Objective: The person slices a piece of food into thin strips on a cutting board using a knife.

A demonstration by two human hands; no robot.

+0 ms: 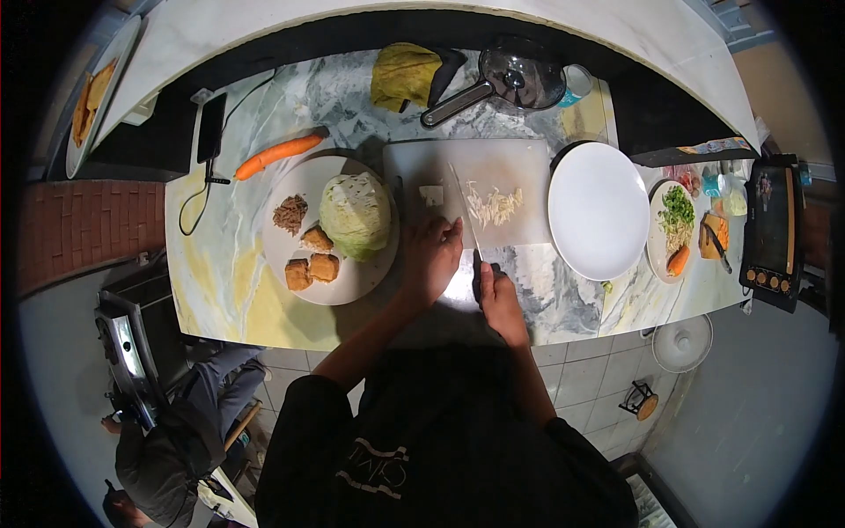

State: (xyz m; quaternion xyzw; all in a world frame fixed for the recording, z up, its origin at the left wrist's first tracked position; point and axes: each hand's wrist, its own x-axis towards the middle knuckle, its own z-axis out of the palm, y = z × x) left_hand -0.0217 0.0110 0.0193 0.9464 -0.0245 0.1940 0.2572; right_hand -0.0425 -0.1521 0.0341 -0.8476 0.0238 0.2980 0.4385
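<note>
Your right hand (501, 304): wrapped around the knife (477, 273), centre frame, apparently for control. Your left hand (433, 260): bent alongside, perhaps steadying; grasp cannot be told. Pale shreds (495, 208): centre, on the cutting board (529, 159), right of the knife.

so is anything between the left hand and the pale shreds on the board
Yes, the knife blade. Gripped by its handle in the right hand, it lies over the cutting board between the left hand and the pale shreds. Nothing else visible stands between them.
</note>
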